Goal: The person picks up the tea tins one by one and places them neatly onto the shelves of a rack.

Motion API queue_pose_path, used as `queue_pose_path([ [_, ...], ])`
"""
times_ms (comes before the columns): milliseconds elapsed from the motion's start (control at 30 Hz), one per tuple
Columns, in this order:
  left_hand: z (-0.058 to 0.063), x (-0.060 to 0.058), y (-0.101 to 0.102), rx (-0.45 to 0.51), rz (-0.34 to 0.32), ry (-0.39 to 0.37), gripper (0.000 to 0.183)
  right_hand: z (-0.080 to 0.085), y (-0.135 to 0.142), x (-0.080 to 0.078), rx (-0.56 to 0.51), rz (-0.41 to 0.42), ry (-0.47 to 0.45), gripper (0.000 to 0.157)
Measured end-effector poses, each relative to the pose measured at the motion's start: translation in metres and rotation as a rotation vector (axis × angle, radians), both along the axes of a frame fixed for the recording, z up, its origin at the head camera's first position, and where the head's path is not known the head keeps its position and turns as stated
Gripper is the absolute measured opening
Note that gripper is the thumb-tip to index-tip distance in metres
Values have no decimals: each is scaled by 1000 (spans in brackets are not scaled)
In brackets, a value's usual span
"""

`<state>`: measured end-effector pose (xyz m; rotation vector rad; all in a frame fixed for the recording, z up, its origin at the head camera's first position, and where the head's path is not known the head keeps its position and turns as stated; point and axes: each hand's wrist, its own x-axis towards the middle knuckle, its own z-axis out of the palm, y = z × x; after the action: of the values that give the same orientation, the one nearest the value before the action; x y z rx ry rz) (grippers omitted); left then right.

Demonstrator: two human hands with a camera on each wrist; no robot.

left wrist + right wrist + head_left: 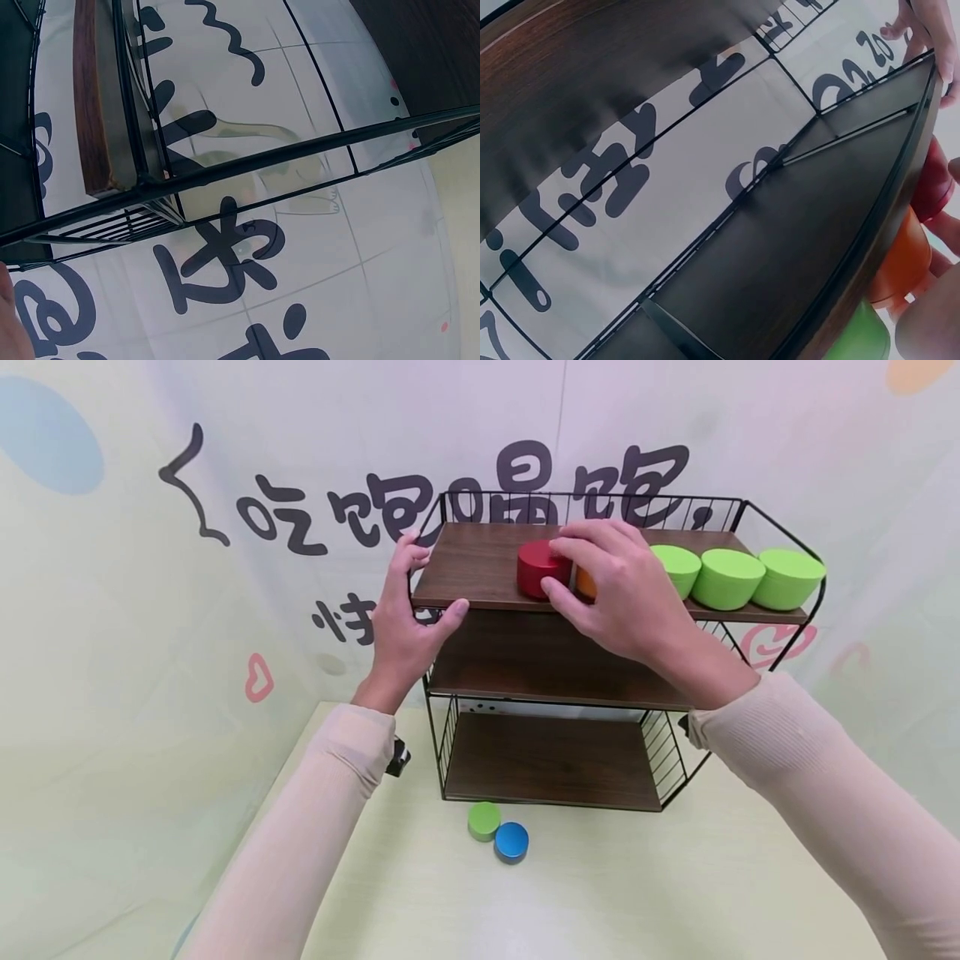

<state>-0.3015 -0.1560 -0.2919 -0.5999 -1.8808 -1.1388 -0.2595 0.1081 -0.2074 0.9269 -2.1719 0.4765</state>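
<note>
The top board (468, 568) of the rack (555, 756) offers room left of the red tin (536, 572), though the left hand (408, 614) occupies the rack's upper left corner. The right hand (618, 585), an orange tin (585, 583) and 3 green tins (726, 581) obstruct the board's right half; a wire rail (480, 492) bars its back. The rack's 2 lower levels lie open frontward. Before the rack, 1 small green tin (484, 821) and 1 blue tin (512, 842) interrupt the free worktop (600, 893).
</note>
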Motion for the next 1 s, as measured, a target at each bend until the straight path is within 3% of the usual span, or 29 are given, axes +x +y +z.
queue_pose_path([
  [300, 0, 1, 0, 1, 0, -4, 62, 5, 10, 14, -123, 30, 16, 38],
  [533, 1, 1, 0, -4, 4, -5, 62, 0, 25, 25, -127, 55, 126, 39],
  [800, 0, 2, 0, -4, 9, -13, 62, -30, 29, 41, -283, 192, 150, 38],
  [1000, 1, 1, 0, 0, 5, -5, 63, -55, 32, 50, -260, 198, 123, 51],
])
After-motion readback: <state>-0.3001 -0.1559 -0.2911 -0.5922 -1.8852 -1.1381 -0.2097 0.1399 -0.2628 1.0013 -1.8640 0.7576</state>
